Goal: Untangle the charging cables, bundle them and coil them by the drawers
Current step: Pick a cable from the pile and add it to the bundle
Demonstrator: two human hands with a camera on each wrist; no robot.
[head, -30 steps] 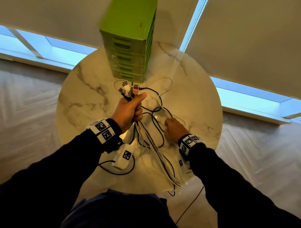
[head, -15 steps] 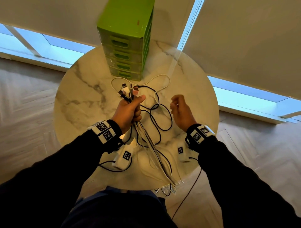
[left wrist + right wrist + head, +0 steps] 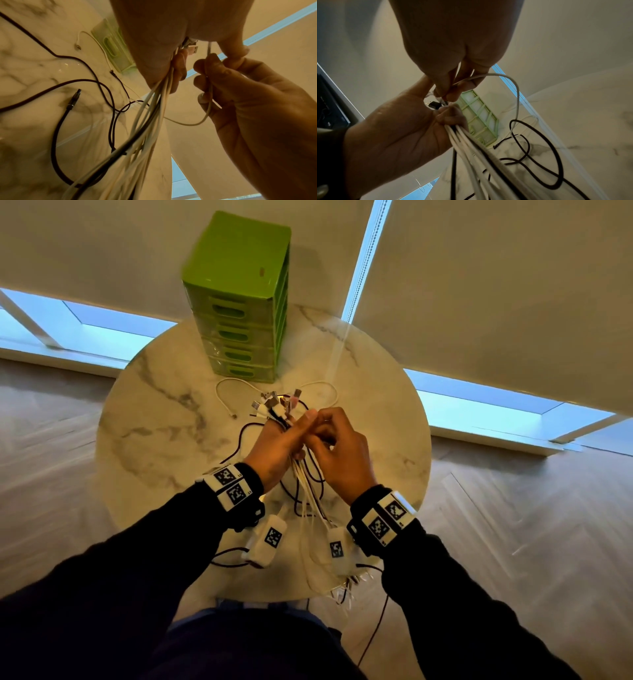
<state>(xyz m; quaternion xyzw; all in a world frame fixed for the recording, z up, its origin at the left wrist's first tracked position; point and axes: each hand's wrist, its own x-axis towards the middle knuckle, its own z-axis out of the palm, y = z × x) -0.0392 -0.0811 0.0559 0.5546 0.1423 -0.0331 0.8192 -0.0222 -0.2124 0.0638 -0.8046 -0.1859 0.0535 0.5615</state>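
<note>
Both hands meet above the middle of the round marble surface (image 3: 144,419), forearms in dark sleeves reaching in from the near edge and wrists raised clear of the top; the left hand (image 3: 274,448) is fisted round a bundle of charging cables (image 3: 150,108), thumb laid along the top, so that the plug ends (image 3: 274,404) fan out beyond its knuckles while the white and dark strands hang down from the heel of the palm toward the near rim; the right hand (image 3: 342,453) sits just beside it, fingers curled, thumb and forefinger pinching a single white cable (image 3: 516,94) close to the bundled plugs, the cord arching away and down to the marble; a green set of drawers (image 3: 239,299) stands upright at the far side, well beyond the hands; loose black cable (image 3: 56,121) loops lie on the marble beneath the hands, and a thin white cable (image 3: 226,395) curves just in front of the drawers.
</note>
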